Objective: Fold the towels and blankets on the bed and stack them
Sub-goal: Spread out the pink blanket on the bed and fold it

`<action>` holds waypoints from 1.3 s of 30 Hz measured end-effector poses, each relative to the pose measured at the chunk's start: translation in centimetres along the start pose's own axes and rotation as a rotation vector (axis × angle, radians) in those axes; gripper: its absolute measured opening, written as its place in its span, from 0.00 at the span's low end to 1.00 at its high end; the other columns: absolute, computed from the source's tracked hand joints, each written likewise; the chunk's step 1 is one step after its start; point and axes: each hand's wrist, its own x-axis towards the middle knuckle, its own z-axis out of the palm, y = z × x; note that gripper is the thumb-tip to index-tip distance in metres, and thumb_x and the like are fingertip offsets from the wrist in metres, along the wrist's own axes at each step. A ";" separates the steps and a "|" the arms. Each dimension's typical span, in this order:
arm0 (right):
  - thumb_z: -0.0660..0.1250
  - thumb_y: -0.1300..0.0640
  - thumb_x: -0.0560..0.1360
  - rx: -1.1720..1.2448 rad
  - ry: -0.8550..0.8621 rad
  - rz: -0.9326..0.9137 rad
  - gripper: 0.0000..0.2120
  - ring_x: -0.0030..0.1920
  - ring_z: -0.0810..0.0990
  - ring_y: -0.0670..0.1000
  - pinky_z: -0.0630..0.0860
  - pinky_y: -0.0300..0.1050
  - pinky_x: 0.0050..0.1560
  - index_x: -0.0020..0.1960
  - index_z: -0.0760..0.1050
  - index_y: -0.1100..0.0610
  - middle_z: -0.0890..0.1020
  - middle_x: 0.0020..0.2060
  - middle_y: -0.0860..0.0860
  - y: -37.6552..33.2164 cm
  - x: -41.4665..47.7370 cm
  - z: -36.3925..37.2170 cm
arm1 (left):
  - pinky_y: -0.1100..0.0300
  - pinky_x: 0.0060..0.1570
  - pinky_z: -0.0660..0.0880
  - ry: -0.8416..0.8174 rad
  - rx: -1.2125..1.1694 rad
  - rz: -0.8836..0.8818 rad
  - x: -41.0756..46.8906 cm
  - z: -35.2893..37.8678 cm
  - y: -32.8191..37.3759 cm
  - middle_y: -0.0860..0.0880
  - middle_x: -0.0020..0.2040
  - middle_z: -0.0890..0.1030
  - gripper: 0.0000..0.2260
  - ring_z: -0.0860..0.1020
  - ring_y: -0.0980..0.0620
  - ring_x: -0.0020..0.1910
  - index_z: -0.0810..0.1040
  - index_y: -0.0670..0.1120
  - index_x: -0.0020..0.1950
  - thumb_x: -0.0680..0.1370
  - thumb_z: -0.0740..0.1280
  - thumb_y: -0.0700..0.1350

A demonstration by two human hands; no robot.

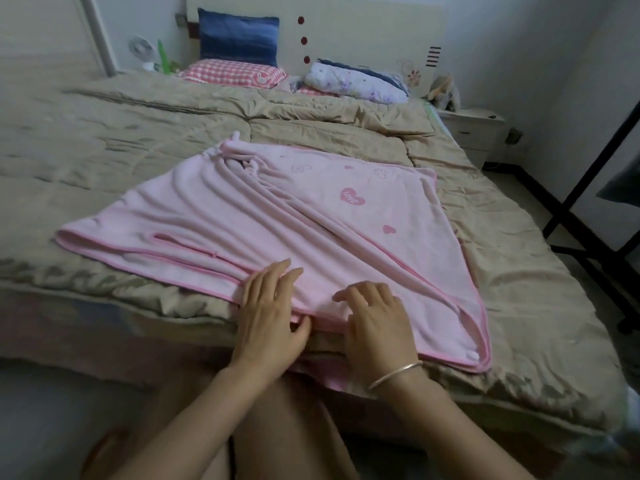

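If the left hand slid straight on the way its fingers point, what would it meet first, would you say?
Probably the raised creases of the pink blanket just ahead of the left hand, though depth is hard to judge.

Bed: covered by 1 tan quilt, creased, with stitched seams. Directly on the quilt lies 1 pink blanket, folded over and rumpled in long ridges, with heart prints on the part beyond my right hand. That hand and my left hand rest flat on its near edge, side by side. Well beyond both hands, at the headboard: 1 pink checked pillow, 1 blue pillow upright behind it, and 1 floral bedding bundle further right.
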 end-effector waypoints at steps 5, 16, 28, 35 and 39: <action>0.56 0.57 0.64 0.230 -0.039 -0.047 0.17 0.42 0.77 0.59 0.75 0.49 0.36 0.46 0.80 0.54 0.79 0.42 0.52 -6.2 3.4 3.0 | 0.49 0.68 0.63 0.100 0.082 -0.147 0.4 -3.0 -8.0 0.46 0.65 0.75 0.26 0.72 0.45 0.66 0.74 0.45 0.64 0.68 0.63 0.53; 0.63 0.55 0.67 0.221 -0.061 -0.171 0.08 0.41 0.77 0.55 0.71 0.45 0.34 0.44 0.78 0.52 0.78 0.40 0.50 -14.5 9.3 7.5 | 0.45 0.56 0.73 -0.044 0.371 -0.353 5.0 -11.8 -26.2 0.43 0.59 0.78 0.21 0.74 0.39 0.59 0.77 0.44 0.61 0.69 0.67 0.34; 0.78 0.54 0.58 -0.041 -0.130 -0.118 0.13 0.38 0.78 0.56 0.67 0.43 0.24 0.38 0.78 0.53 0.77 0.37 0.50 -17.0 12.9 9.8 | 0.53 0.39 0.72 0.096 0.292 -0.641 7.1 -15.8 -29.7 0.42 0.43 0.80 0.02 0.78 0.38 0.44 0.75 0.46 0.41 0.72 0.67 0.43; 0.78 0.54 0.57 -0.051 -0.181 -0.232 0.15 0.37 0.77 0.54 0.69 0.45 0.25 0.42 0.79 0.50 0.77 0.38 0.48 -16.5 11.2 10.4 | 0.54 0.43 0.72 -0.024 0.163 -0.773 3.6 -18.0 -33.2 0.42 0.39 0.80 0.10 0.79 0.39 0.44 0.73 0.47 0.33 0.70 0.72 0.39; 0.66 0.47 0.65 0.018 -0.157 -0.241 0.14 0.40 0.78 0.55 0.73 0.48 0.29 0.48 0.78 0.52 0.77 0.41 0.49 -15.8 10.2 10.1 | 0.53 0.34 0.81 -0.046 -0.195 -0.977 2.1 -15.5 -33.7 0.39 0.35 0.81 0.05 0.82 0.45 0.30 0.78 0.38 0.42 0.76 0.66 0.37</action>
